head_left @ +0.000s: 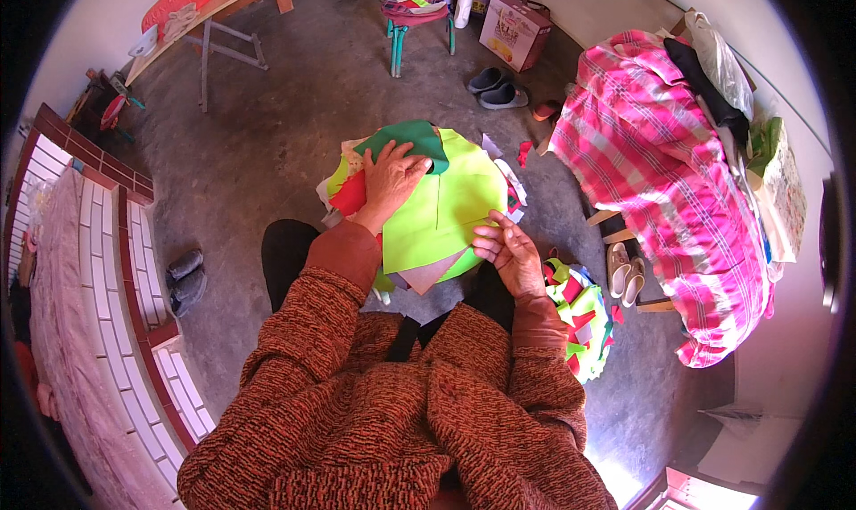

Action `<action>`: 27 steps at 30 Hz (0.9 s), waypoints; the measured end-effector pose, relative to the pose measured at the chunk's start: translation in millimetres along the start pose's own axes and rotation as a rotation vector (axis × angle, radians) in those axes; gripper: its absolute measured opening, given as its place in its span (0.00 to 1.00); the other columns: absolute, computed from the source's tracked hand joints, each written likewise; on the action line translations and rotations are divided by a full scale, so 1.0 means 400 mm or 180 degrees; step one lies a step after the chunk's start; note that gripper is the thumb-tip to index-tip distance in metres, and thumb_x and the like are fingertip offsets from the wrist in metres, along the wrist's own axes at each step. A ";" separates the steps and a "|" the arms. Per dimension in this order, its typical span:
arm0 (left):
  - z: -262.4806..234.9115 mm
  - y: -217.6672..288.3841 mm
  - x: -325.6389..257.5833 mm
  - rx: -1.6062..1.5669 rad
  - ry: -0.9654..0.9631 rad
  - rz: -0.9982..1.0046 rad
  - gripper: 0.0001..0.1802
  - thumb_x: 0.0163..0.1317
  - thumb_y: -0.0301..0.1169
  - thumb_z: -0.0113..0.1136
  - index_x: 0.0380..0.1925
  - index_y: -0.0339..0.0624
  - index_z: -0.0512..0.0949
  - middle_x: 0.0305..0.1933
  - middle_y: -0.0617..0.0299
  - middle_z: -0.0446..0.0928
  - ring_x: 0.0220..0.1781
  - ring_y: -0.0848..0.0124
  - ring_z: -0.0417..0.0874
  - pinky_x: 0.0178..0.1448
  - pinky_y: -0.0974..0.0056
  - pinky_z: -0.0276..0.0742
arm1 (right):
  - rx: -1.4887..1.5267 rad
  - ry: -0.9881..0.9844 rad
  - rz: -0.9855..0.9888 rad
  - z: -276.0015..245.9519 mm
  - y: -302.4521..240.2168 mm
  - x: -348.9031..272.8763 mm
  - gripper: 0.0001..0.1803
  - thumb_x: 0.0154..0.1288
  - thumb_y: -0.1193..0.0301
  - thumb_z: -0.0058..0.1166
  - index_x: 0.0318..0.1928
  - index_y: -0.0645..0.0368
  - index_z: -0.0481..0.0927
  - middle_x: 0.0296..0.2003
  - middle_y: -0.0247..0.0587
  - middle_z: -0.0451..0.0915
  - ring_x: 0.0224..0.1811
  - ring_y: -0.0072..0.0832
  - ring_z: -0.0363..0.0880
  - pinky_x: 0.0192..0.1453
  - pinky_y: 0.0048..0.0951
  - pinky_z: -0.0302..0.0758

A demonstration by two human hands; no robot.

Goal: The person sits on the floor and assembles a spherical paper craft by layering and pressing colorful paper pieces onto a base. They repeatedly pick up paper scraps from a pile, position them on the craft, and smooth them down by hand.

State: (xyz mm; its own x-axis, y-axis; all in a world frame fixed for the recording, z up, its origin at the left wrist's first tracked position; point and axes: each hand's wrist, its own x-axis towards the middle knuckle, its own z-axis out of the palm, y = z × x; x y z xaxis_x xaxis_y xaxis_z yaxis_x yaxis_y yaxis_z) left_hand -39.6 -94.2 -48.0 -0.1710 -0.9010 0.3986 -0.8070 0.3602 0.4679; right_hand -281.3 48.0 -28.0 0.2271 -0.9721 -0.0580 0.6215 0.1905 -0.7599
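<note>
A large lime-green cloth piece [446, 202] lies over a pile of fabric scraps in front of my knees. My left hand [390, 180] rests on the pile, its fingers spread over a dark green cloth piece [426, 139] at the far side. Red cloth [349, 193] shows beside its wrist. At the right edge of the lime-green cloth is my right hand [510, 251], thumb and forefinger pinched together, the other fingers curled. Whatever sits in that pinch is too small to make out. What supports the pile is hidden.
A heap of colourful scraps [578, 318] lies by my right leg. To the right, a pink checked blanket [655, 180] drapes over furniture, with pale shoes [624, 274] beside it. Ahead are dark slippers [497, 89], a carton [515, 33] and a small stool [415, 12].
</note>
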 end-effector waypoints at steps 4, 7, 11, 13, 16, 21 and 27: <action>-0.003 -0.001 -0.003 0.0101 -0.0021 0.0046 0.17 0.63 0.50 0.52 0.41 0.58 0.84 0.59 0.61 0.74 0.67 0.57 0.65 0.69 0.37 0.41 | -0.0006 0.0011 0.0011 0.002 0.001 0.001 0.26 0.72 0.62 0.45 0.64 0.65 0.62 0.49 0.52 0.78 0.47 0.37 0.81 0.53 0.35 0.77; -0.007 0.006 -0.009 0.0053 -0.0006 0.0144 0.14 0.60 0.45 0.58 0.43 0.61 0.83 0.59 0.62 0.74 0.66 0.57 0.65 0.69 0.36 0.42 | -0.0005 0.0004 -0.0004 -0.002 0.002 0.001 0.26 0.72 0.62 0.45 0.64 0.65 0.62 0.49 0.52 0.78 0.47 0.37 0.81 0.53 0.35 0.77; -0.013 0.010 -0.008 0.0124 -0.0018 0.0171 0.14 0.56 0.41 0.62 0.44 0.63 0.82 0.58 0.62 0.73 0.66 0.56 0.66 0.68 0.36 0.44 | -0.0067 0.0015 0.0001 -0.002 0.000 0.004 0.28 0.71 0.61 0.47 0.63 0.65 0.63 0.48 0.50 0.78 0.45 0.35 0.81 0.52 0.34 0.77; -0.014 0.012 -0.010 0.0182 -0.0013 0.0140 0.15 0.54 0.40 0.64 0.44 0.62 0.82 0.58 0.61 0.73 0.66 0.56 0.66 0.68 0.36 0.45 | -0.0033 -0.0005 0.0014 0.001 0.000 0.003 0.27 0.71 0.61 0.47 0.63 0.65 0.63 0.48 0.51 0.78 0.45 0.34 0.81 0.52 0.34 0.77; -0.024 0.030 0.002 0.0247 0.0003 0.0102 0.17 0.50 0.35 0.67 0.43 0.63 0.82 0.58 0.62 0.73 0.66 0.57 0.66 0.68 0.38 0.46 | -0.0053 0.0014 -0.0005 0.003 0.000 0.003 0.28 0.71 0.61 0.48 0.63 0.65 0.63 0.48 0.51 0.78 0.45 0.34 0.81 0.52 0.33 0.77; -0.024 0.070 0.021 0.0431 -0.0015 0.0684 0.21 0.45 0.28 0.69 0.41 0.63 0.82 0.58 0.63 0.73 0.65 0.58 0.67 0.68 0.39 0.49 | -0.0032 0.0019 -0.0008 0.002 -0.002 0.002 0.27 0.71 0.61 0.48 0.63 0.65 0.63 0.48 0.51 0.78 0.46 0.34 0.81 0.52 0.33 0.77; 0.023 0.054 0.007 -0.0538 -0.0049 0.0198 0.09 0.51 0.36 0.66 0.35 0.55 0.84 0.52 0.62 0.77 0.60 0.60 0.72 0.66 0.40 0.53 | -0.0020 0.0010 0.0007 0.002 -0.001 0.003 0.27 0.71 0.61 0.47 0.63 0.65 0.63 0.48 0.51 0.78 0.45 0.34 0.81 0.52 0.33 0.77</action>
State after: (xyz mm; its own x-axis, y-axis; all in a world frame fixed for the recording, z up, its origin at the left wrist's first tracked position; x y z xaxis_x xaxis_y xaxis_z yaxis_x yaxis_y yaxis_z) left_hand -62.8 -91.1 -43.9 -0.2272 -0.8789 0.4195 -0.6882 0.4496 0.5693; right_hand -280.4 46.7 -27.3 0.2262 -0.9721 -0.0616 0.6162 0.1918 -0.7639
